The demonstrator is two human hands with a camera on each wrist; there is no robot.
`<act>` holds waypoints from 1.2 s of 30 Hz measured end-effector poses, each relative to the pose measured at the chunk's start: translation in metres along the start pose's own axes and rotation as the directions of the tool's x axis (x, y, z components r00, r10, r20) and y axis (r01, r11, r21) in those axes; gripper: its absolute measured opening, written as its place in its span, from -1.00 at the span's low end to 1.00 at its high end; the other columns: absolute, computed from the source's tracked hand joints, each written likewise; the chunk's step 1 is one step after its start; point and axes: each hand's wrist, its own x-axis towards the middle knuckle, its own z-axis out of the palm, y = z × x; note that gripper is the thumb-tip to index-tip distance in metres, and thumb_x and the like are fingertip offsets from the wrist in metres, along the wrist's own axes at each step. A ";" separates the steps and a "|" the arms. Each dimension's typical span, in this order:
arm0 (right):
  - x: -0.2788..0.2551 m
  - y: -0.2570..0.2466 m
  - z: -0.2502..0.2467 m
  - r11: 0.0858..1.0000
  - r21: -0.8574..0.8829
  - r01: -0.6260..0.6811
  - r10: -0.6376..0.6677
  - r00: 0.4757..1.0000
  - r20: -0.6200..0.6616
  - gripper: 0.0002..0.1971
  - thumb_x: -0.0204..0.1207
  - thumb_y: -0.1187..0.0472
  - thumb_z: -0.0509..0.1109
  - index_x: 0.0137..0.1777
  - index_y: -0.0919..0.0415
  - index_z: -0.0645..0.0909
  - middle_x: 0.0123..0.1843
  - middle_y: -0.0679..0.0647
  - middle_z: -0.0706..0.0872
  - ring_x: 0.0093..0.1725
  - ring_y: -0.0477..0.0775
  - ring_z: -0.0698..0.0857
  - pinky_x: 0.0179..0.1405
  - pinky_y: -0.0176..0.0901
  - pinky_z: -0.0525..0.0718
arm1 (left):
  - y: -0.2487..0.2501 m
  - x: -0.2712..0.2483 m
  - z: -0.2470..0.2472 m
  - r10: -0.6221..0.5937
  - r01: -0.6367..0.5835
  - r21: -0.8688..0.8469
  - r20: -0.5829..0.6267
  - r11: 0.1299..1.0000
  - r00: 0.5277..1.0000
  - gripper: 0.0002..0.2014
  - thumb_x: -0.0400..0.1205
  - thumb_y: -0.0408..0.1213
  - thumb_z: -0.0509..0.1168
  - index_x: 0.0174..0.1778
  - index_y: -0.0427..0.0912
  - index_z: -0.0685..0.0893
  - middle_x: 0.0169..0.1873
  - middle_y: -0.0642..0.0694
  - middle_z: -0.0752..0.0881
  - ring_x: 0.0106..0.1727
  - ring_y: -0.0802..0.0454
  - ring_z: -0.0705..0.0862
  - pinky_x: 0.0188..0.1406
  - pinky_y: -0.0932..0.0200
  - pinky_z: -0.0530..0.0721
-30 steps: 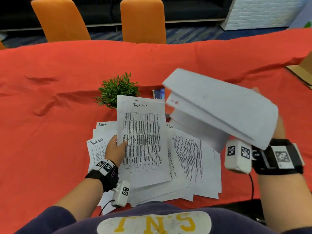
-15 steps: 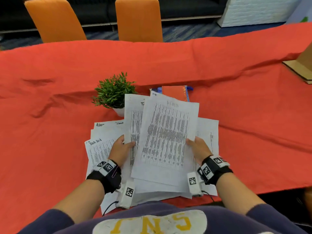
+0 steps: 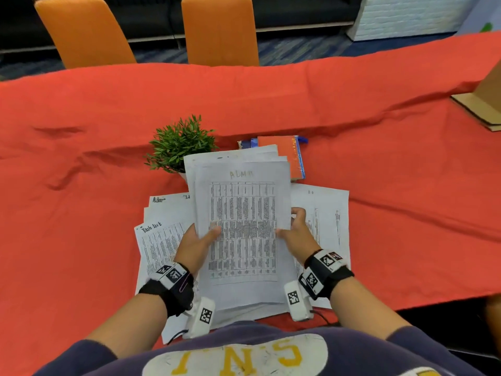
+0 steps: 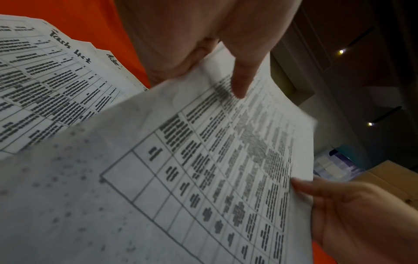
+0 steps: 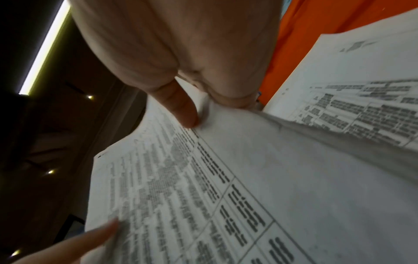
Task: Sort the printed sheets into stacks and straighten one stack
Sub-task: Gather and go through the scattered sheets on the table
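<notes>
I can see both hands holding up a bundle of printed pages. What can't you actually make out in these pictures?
- Held stack: table text too small in the head view, blurred in both wrist views; sheet count hidden by the top page.
- Left hand and right hand: fingers behind the paper are hidden.
- Loose sheets on the table: mostly covered by the stack.
- Cardboard box: cut off by the right edge.

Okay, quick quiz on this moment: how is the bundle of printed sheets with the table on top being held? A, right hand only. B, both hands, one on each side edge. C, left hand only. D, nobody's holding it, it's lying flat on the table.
B: the left hand grips the left edge of the bundle of printed sheets and the right hand grips its right edge, each thumb on top.
</notes>
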 end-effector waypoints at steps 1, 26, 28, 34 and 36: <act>-0.001 -0.001 0.005 1.000 0.023 0.001 -0.001 1.000 0.009 -0.53 0.59 0.45 0.24 0.29 0.02 0.14 0.09 0.11 0.67 -0.05 0.15 0.66 0.12 0.20 0.67 | -0.001 -0.001 0.001 0.005 -0.005 0.050 -0.005 0.999 1.000 -0.55 0.61 -0.08 0.36 0.40 -0.08 0.48 0.28 0.04 0.61 0.36 -0.03 0.54 0.41 -0.07 0.45; 0.030 0.086 -0.026 0.892 -0.447 -0.069 -0.067 0.957 -0.282 -0.71 0.47 0.55 0.18 -0.26 0.12 0.49 -0.18 0.07 0.58 -0.25 0.08 0.57 -0.35 -0.22 0.51 | -0.042 0.017 -0.050 -0.087 0.115 0.079 -0.299 0.990 0.950 -0.65 0.67 -0.34 0.27 0.40 -0.23 0.52 0.29 -0.16 0.64 0.18 -0.08 0.57 0.30 -0.03 0.47; 0.028 0.086 -0.026 0.898 -0.441 -0.018 -0.114 0.956 -0.272 -0.73 0.49 0.52 0.19 -0.25 0.14 0.51 -0.21 0.04 0.60 -0.27 0.04 0.55 -0.37 -0.25 0.49 | -0.041 0.017 -0.049 -0.089 0.118 0.081 -0.294 0.990 0.952 -0.65 0.67 -0.35 0.27 0.40 -0.23 0.52 0.31 -0.16 0.64 0.25 -0.13 0.59 0.32 -0.05 0.47; 0.030 0.093 -0.055 0.917 -0.380 -0.124 -0.050 0.908 -0.415 -0.85 0.61 0.39 0.20 0.06 0.36 0.58 0.00 0.23 0.66 -0.13 0.19 0.64 -0.23 -0.17 0.52 | -0.041 0.020 -0.046 -0.094 0.121 0.082 -0.282 0.989 0.955 -0.63 0.67 -0.33 0.27 0.42 -0.22 0.51 0.33 -0.18 0.63 0.35 -0.20 0.57 0.39 -0.10 0.45; 0.033 0.100 -0.067 0.881 -0.430 -0.197 -0.030 0.884 -0.467 -0.81 0.59 0.34 0.26 0.07 0.44 0.62 0.10 0.37 0.64 -0.03 0.29 0.65 -0.13 -0.12 0.55 | -0.041 0.019 -0.045 -0.100 0.128 0.085 -0.273 0.988 0.957 -0.61 0.67 -0.32 0.27 0.44 -0.22 0.49 0.35 -0.17 0.62 0.37 -0.21 0.55 0.42 -0.13 0.43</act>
